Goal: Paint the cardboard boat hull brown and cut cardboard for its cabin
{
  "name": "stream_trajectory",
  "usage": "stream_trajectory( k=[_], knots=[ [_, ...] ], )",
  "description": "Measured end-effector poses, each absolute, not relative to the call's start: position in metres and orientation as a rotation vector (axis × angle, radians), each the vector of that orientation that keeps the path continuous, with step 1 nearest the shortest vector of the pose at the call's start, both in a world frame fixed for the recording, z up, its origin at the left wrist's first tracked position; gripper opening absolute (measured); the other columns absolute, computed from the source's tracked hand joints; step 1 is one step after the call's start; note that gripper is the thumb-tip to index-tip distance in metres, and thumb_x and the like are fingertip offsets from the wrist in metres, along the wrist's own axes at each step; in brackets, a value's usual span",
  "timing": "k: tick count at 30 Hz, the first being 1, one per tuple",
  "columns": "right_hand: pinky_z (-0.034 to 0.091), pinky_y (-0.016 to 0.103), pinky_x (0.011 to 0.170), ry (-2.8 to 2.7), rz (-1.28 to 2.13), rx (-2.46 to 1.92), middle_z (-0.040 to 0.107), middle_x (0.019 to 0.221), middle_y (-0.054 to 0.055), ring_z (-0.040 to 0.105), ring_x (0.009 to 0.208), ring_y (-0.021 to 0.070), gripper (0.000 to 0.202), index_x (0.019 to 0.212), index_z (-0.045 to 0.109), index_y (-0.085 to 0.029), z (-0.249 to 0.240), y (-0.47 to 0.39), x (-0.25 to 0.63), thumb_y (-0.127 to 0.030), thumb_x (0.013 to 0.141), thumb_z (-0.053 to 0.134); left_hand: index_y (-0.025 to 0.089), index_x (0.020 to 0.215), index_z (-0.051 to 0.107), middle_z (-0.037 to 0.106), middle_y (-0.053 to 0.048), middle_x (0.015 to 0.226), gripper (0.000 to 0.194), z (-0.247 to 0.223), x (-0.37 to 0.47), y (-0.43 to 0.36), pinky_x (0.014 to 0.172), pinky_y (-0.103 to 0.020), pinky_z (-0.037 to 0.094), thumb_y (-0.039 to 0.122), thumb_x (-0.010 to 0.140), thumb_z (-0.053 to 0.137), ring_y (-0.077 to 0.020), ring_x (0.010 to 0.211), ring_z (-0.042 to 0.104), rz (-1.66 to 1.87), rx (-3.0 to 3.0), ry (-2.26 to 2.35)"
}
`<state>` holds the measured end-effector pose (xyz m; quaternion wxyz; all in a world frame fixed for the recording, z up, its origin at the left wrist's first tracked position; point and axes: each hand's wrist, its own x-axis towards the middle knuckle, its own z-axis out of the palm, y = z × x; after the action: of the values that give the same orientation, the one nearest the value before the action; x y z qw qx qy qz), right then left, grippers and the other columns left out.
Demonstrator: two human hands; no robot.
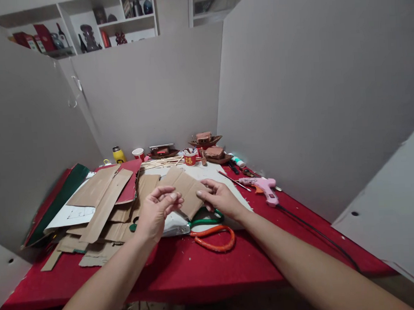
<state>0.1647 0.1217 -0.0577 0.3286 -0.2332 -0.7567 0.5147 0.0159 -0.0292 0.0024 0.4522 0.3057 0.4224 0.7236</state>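
A piece of brown corrugated cardboard (pixel 189 193) is tilted up in front of me, above the table. My right hand (pixel 218 198) pinches its right edge, thumb in front and fingers behind. By its left side is my left hand (pixel 162 207), thumb and fingertips pressed together; whether anything is between them I cannot make out. Just below lies a large pair of scissors with one orange handle (pixel 218 248) and one green handle (pixel 216 216). Their silvery metal part (pixel 178 228) points left, partly hidden behind my left hand.
Cardboard scraps (pixel 106 203) are heaped at left. A pink glue gun (pixel 265 187) with a black cord lies at right. Behind stand a red cup (pixel 190 159), model boats (pixel 206 139), thin sticks (pixel 158 163) and a yellow bottle (pixel 118 155). Grey panels (pixel 294 98) enclose the red-covered table (pixel 214 276).
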Motion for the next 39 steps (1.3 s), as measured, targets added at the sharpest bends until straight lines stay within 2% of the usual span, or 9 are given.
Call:
stream_trajectory(
  k=[2, 4, 9, 14, 18, 23, 29, 33, 39],
  knots=[
    [0.048, 0.023, 0.045, -2.030, 1.330, -0.578, 0.065, 0.073, -0.003, 0.055, 0.047, 0.0089, 0.031, 0.117, 0.062, -0.017, -0.056, 0.116, 0.165, -0.036, 0.093, 0.063, 0.015, 0.086, 0.066, 0.076, 0.000, 0.070, 0.035, 0.010, 0.011, -0.031, 0.063, -0.020, 0.057, 0.024, 0.062, 0.090, -0.0117, 0.063, 0.072, 1.816, 0.769, 1.035],
    [0.046, 0.024, 0.043, -2.058, 1.262, -0.557, 0.065, 0.065, -0.004, 0.053, 0.044, 0.0106, 0.029, 0.112, 0.067, -0.019, -0.054, 0.111, 0.164, -0.036, 0.087, 0.066, 0.015, 0.089, 0.066, 0.077, -0.002, 0.072, 0.032, 0.012, 0.006, -0.031, 0.063, -0.021, 0.057, 0.026, 0.067, 0.086, -0.0134, 0.065, 0.073, 1.803, 0.769, 1.025],
    [0.052, 0.034, 0.066, -1.998, 0.953, -0.583, 0.074, 0.094, 0.009, 0.066, 0.082, 0.0234, 0.017, 0.092, 0.073, -0.021, -0.045, 0.101, 0.163, -0.032, 0.079, 0.070, 0.015, 0.099, 0.065, 0.080, -0.010, 0.089, 0.027, 0.001, 0.001, -0.027, 0.074, -0.027, 0.059, 0.031, 0.080, 0.075, -0.0207, 0.084, 0.077, 1.717, 0.705, 0.985],
    [0.051, 0.032, 0.070, -1.958, 0.840, -0.533, 0.071, 0.076, 0.004, 0.063, 0.071, 0.0190, 0.013, 0.079, 0.068, -0.021, -0.032, 0.082, 0.170, -0.031, 0.086, 0.064, 0.014, 0.117, 0.062, 0.078, -0.014, 0.103, 0.028, -0.006, 0.007, -0.032, 0.090, -0.035, 0.055, 0.031, 0.097, 0.054, -0.0231, 0.104, 0.072, 1.630, 0.646, 0.925],
    [0.052, 0.029, 0.070, -1.985, 0.869, -0.504, 0.075, 0.078, 0.002, 0.068, 0.072, 0.0178, 0.008, 0.084, 0.072, -0.021, -0.031, 0.071, 0.170, -0.026, 0.086, 0.066, 0.014, 0.132, 0.054, 0.074, -0.017, 0.117, 0.039, -0.009, 0.014, -0.038, 0.097, -0.038, 0.050, 0.037, 0.100, 0.047, -0.0251, 0.117, 0.066, 1.583, 0.691, 0.863],
    [0.054, 0.027, 0.070, -1.980, 0.914, -0.546, 0.078, 0.081, 0.003, 0.072, 0.074, 0.0176, 0.012, 0.088, 0.074, -0.020, -0.035, 0.071, 0.170, -0.025, 0.088, 0.064, 0.025, 0.148, 0.041, 0.063, -0.011, 0.138, 0.053, -0.017, 0.019, -0.046, 0.111, -0.041, 0.039, 0.046, 0.100, 0.048, -0.0248, 0.136, 0.050, 1.525, 0.916, 0.912],
    [0.054, 0.024, 0.069, -2.003, 0.920, -0.561, 0.078, 0.081, 0.002, 0.071, 0.073, 0.0156, 0.017, 0.090, 0.074, -0.019, -0.033, 0.068, 0.171, -0.021, 0.092, 0.058, 0.043, 0.157, 0.015, 0.035, 0.001, 0.161, 0.063, -0.027, 0.024, -0.054, 0.122, -0.042, 0.020, 0.045, 0.102, 0.046, -0.0214, 0.148, 0.031, 1.307, 1.345, 1.123],
    [0.050, 0.022, 0.064, -2.039, 0.847, -0.537, 0.073, 0.073, 0.000, 0.066, 0.065, 0.0129, 0.019, 0.084, 0.071, -0.018, -0.030, 0.063, 0.173, -0.017, 0.093, 0.055, 0.048, 0.155, 0.001, 0.024, 0.005, 0.165, 0.068, -0.034, 0.028, -0.057, 0.124, -0.042, 0.015, 0.041, 0.103, 0.044, -0.0197, 0.151, 0.021, 1.218, 1.536, 1.208],
    [0.042, 0.024, 0.059, -2.107, 0.640, -0.467, 0.063, 0.062, 0.001, 0.055, 0.055, 0.0122, 0.021, 0.074, 0.066, -0.015, -0.022, 0.064, 0.173, -0.014, 0.092, 0.054, 0.051, 0.154, -0.001, 0.017, 0.006, 0.167, 0.069, -0.040, 0.030, -0.060, 0.124, -0.047, 0.012, 0.041, 0.102, 0.043, -0.0225, 0.152, 0.017, 1.239, 1.576, 1.205]
  ],
)
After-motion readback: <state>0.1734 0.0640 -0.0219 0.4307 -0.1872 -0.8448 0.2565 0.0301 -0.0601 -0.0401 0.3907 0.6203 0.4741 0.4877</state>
